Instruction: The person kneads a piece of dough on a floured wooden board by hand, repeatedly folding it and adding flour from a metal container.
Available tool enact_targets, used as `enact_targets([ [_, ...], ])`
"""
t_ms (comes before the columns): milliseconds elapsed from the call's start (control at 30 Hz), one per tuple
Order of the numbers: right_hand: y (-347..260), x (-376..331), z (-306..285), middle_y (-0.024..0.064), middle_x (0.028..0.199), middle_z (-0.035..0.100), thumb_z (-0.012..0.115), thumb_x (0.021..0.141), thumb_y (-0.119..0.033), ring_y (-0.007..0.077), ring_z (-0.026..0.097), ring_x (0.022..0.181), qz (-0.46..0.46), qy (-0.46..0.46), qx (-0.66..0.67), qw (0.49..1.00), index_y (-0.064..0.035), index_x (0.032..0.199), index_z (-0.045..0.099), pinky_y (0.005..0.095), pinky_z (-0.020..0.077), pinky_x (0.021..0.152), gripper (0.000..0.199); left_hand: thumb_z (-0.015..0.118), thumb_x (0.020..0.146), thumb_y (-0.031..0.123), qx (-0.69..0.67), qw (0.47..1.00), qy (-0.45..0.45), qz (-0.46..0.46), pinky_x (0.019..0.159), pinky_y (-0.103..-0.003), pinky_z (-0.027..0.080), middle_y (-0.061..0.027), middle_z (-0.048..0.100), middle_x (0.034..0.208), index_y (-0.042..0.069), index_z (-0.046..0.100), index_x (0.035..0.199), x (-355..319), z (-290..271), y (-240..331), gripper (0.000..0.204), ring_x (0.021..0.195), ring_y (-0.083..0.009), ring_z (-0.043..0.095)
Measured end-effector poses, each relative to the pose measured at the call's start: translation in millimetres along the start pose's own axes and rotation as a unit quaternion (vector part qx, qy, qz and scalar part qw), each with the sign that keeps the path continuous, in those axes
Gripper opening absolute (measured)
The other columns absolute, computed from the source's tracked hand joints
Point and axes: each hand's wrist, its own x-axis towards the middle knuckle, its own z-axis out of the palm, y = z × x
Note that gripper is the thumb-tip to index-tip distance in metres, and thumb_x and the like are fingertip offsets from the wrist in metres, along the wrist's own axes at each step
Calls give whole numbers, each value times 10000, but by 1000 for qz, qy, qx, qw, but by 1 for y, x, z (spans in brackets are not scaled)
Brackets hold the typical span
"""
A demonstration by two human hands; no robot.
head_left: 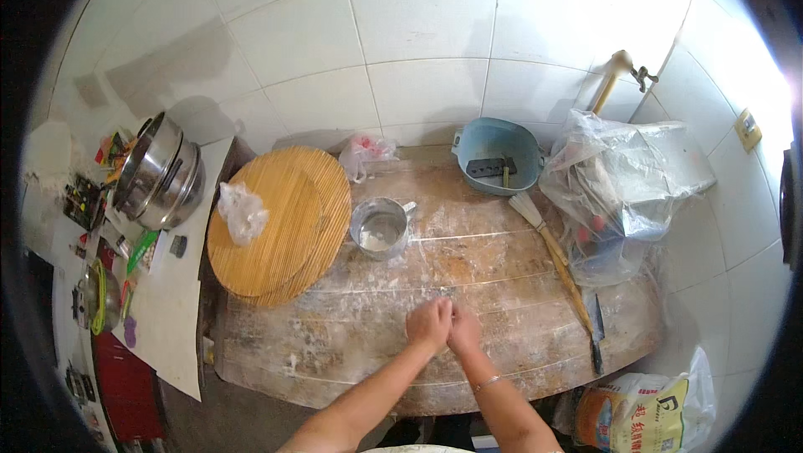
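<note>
My left hand (430, 324) and my right hand (463, 329) meet over the front middle of a floury wooden table (351, 327). Both are closed with the fingers curled in and pressed together; anything between them is hidden. A bracelet (488, 383) circles my right wrist. Beyond my hands, a metal cup (366, 217) with a side handle stands upright with some white powder in it. To the right lie a pale-bristled brush (529, 212), a wooden rolling pin (572, 291) and a dark-handled knife (595, 332).
Round slatted boards (284, 269) lie at the left, a crumpled plastic bag (242, 214) on top. At the back sit a small bag (366, 154) and a blue basin (499, 139). Plastic-wrapped things (619, 194) crowd the right. A steamer pot (163, 177) stands far left; a printed sack (644, 415) is lower right.
</note>
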Motion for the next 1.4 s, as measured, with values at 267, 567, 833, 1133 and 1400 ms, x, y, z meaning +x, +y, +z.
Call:
enact_targets([
  [267,58,-58,21,222,1198,550,504,922,-284,421,517,1062,-223,185,15,957,-40,1134,575,513,393,941,331,512,883,376,69,942,103,313,893,-478,384,-53,637,1089,109,672,1069,-39,40,-44,363,1019,-275,563],
  [567,46,33,11,225,1182,567,476,924,-162,433,499,1126,-154,209,6,966,-5,1033,609,517,398,973,232,560,797,351,87,969,55,226,878,-464,404,-99,622,1026,104,639,1007,59,60,-35,334,995,-306,569],
  [833,54,42,5,220,1236,577,444,952,-209,412,494,1177,-108,87,-16,990,19,991,651,475,380,1021,311,440,965,355,142,978,-113,98,887,-502,431,-144,641,1113,87,651,1022,55,38,-10,346,1063,-334,579],
  [1133,6,-91,37,117,1233,614,581,890,-350,299,510,1202,-237,163,-192,938,-75,1197,609,493,292,1055,413,517,954,340,-41,961,106,254,950,-509,397,-187,560,1224,25,483,1334,-94,8,-59,495,1091,-377,538],
  [1400,15,-4,49,62,1077,646,559,858,-313,285,564,1084,-187,103,-178,961,-109,1001,627,453,376,952,259,524,910,450,-46,959,118,255,944,-505,394,-170,556,1233,57,457,1365,-12,27,-72,605,1084,-362,546],
])
